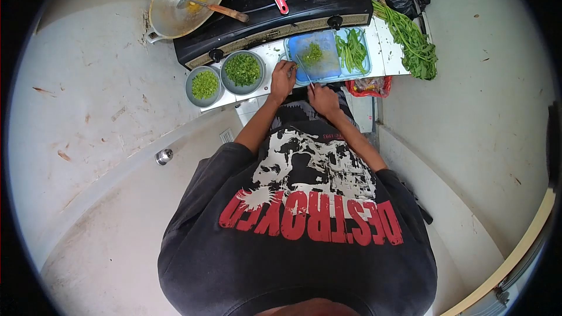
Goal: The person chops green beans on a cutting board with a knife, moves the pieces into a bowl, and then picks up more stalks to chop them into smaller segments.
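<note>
I see the right hand wrapped around the knife at the cutting board's near edge. The left hand curls by the left edge; I can't tell what it holds. Chopped greens lie past the fingers.

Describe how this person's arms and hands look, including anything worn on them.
The left hand and right hand are both ungloved. Both forearms are bare, with no watch or bracelet visible; rings are too small to tell. The faded black T-shirt's loose, plain short sleeves reach to about the elbows.
</note>
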Available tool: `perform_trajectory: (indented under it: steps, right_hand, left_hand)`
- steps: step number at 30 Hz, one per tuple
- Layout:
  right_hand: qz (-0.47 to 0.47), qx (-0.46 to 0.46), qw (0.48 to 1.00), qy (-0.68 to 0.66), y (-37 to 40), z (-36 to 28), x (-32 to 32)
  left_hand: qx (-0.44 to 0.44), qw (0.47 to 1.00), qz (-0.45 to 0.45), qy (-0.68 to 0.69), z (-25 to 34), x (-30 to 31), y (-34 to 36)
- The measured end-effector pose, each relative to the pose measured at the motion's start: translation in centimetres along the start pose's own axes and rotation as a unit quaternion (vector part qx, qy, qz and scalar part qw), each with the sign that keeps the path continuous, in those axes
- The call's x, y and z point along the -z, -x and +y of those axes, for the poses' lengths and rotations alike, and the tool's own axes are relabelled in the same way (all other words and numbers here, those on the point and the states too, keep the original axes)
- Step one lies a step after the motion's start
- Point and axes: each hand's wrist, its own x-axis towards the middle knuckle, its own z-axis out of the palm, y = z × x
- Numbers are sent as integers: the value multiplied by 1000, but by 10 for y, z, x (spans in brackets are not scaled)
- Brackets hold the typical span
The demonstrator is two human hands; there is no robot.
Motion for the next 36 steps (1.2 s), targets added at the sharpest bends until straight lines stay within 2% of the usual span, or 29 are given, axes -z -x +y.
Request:
perform_trajectory:
  steps: [2,5,8,11,23,26,29,36]
  right_hand:
    - [20,25,999,-11,-7,0,-10]
    - [-6,-1,1000,-8,-16,-13,-6]
    - [6,-10,1000,-5,-30,-20,-9]
    - [18,11,1000,-8,-46,-21,-13]
    - [2,15,1000,7,-7,-3,-14]
    - [-16,-7,1000,-3,-23,-9,-14]
    - [18,10,1000,-2,-39,-12,-20]
    - [18,-9,1000,1,-14,3,-23]
  left_hand:
    - [-8,1000,-4,-8,-2,1,-1]
    - [-4,1000,0,4,-8,-2,0]
    - [-1,1000,-9,-5,-3,1,-1]
    - [-3,1000,3,-13,-5,-1,0]
    - [21,999,0,25,-3,1,-1]
    - [29,999,-24,-4,0,5,-2]
    - [18,1000,-14,-17,-3,4,-1]
    - [1,998,-12,-56,-5,4,-2]
